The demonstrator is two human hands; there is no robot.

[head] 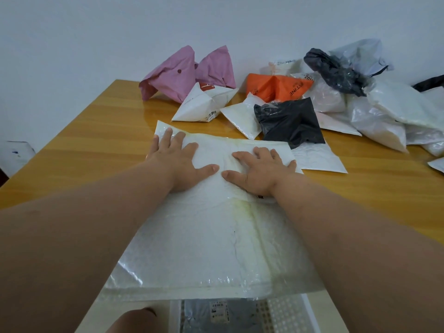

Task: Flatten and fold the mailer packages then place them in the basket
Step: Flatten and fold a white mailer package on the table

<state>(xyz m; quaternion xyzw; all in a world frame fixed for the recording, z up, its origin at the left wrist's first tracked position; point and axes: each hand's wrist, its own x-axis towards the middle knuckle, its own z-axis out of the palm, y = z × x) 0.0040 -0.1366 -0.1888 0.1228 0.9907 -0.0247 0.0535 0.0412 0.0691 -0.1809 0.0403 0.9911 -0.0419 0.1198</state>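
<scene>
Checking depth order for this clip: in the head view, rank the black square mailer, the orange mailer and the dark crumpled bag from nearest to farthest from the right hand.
From the right hand, pressing flat on the large white bubble mailer:
1. Black square plastic mailer, just beyond the fingers, slightly right.
2. Orange plastic mailer, farther back, behind the black one.
3. Dark crumpled plastic bag, far right, atop the pile.

Bare tabletop (pixel 79 145) lies open along the left side, and a strip along the right edge. Across the far side, a crowded heap of mailers (pixel 300 99) blocks passage, a black one (pixel 292 121) nearest the hands (pixel 182 162)
</scene>
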